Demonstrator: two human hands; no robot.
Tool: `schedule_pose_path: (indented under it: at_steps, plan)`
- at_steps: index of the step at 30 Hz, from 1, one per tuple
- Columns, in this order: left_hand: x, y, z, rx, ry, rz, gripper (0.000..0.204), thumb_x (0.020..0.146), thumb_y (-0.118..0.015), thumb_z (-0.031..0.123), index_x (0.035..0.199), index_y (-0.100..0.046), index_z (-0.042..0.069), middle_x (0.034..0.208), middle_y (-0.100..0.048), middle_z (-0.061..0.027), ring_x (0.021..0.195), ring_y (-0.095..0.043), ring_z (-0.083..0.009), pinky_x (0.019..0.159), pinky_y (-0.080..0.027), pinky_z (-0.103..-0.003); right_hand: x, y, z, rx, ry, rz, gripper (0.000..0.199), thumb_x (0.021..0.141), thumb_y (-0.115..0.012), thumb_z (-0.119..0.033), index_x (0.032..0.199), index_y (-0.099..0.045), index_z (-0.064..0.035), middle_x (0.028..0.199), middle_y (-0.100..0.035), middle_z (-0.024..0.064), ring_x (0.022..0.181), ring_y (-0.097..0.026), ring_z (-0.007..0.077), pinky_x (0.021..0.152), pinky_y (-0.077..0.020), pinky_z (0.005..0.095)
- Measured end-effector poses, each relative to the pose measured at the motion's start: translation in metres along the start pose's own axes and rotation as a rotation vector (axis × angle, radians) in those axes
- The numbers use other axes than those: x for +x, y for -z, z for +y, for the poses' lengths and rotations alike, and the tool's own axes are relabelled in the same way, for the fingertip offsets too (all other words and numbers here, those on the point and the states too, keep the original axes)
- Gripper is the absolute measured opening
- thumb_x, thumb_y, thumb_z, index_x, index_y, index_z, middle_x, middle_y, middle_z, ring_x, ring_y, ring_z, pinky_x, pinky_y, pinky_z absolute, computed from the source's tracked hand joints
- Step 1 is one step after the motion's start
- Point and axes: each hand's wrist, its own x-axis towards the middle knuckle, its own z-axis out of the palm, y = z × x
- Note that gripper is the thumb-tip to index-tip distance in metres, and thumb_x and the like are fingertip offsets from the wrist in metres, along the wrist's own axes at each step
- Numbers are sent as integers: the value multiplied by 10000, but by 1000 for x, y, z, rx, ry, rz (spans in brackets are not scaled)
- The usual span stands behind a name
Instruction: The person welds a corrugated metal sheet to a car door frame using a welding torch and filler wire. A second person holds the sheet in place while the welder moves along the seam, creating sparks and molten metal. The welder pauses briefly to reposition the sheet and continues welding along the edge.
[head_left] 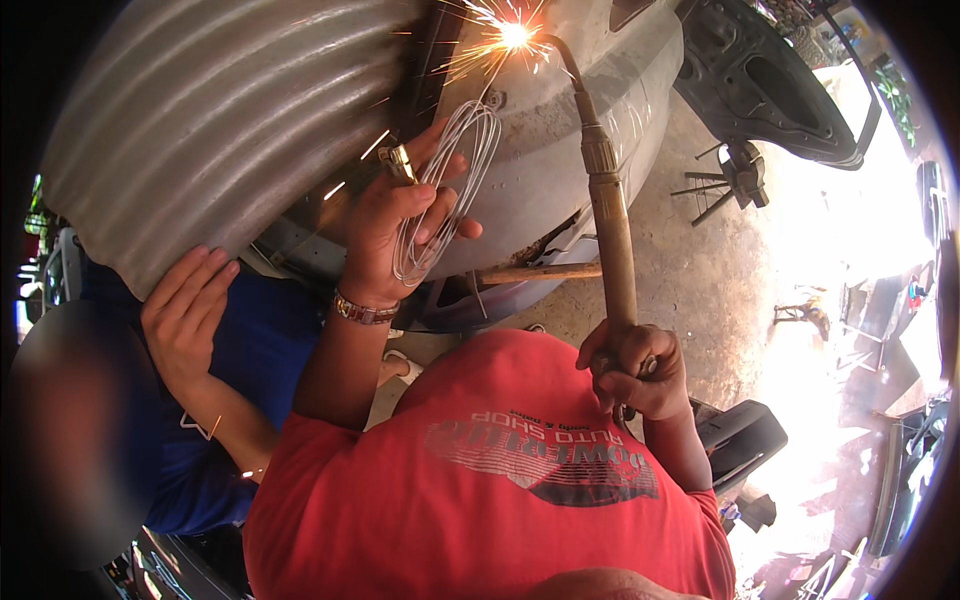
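Observation:
My right hand [640,368] is wrapped around the handle of a gas welding torch [612,240]. The torch's thin neck bends left at the top, where a bright flame throws sparks [515,37] against the bare, worn car body [545,150]. A coil of thin silvery wire [484,125] hangs from the curled fingers of my left hand [375,230], and its end runs up toward the flame. By the thumb of that hand is a small shiny gold-coloured metal piece [397,163]; how it is held is partly hidden.
At the left, another person's hand [190,310] steadies a corrugated metal sheet [230,130] beside the car. A dark car panel [770,80] stands at upper right, near a small stool [735,180]. A wooden strip [540,273] lies below the car body.

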Motion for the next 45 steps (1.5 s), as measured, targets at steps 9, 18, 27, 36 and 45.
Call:
schedule_pose_path:
  at_steps: [9,18,27,36,45]
  plan:
    - [0,8,-1,-28,17,-8,696,980,-586,85,1638,-368,27,1375,-646,-99,655,-481,-56,852,-654,-473,-2,1,1,17,-26,-6,310,837,-660,204,785,-523,-70,980,-673,297,599,-714,157,606,-564,280]
    - [1,-1,0,-4,13,-4,774,948,-582,92,1646,-274,-38,1375,-689,-117,612,-470,-37,869,-675,-453,-3,4,5,15,-1,-27,295,849,-656,191,793,-529,-70,974,-677,293,601,-717,154,615,-566,280]
    - [2,6,-1,-36,19,-27,727,966,-582,83,1640,-326,-8,1360,-676,-95,632,-479,-46,867,-664,-466,-4,3,4,29,-37,-13,292,853,-649,195,789,-524,-61,1044,-676,333,603,-716,151,566,-546,259]
    - [0,6,-1,-48,23,-21,699,974,-577,89,1634,-360,6,1368,-670,-90,647,-484,-51,862,-655,-475,-5,3,8,7,0,-16,295,850,-639,197,777,-523,-64,1027,-677,316,599,-711,146,565,-548,261]
    - [0,8,-3,-50,23,-35,698,977,-580,89,1635,-361,12,1365,-672,-83,650,-486,-51,867,-651,-469,-7,1,3,41,-49,12,287,847,-639,190,779,-534,-68,1015,-675,321,592,-706,148,587,-559,265]
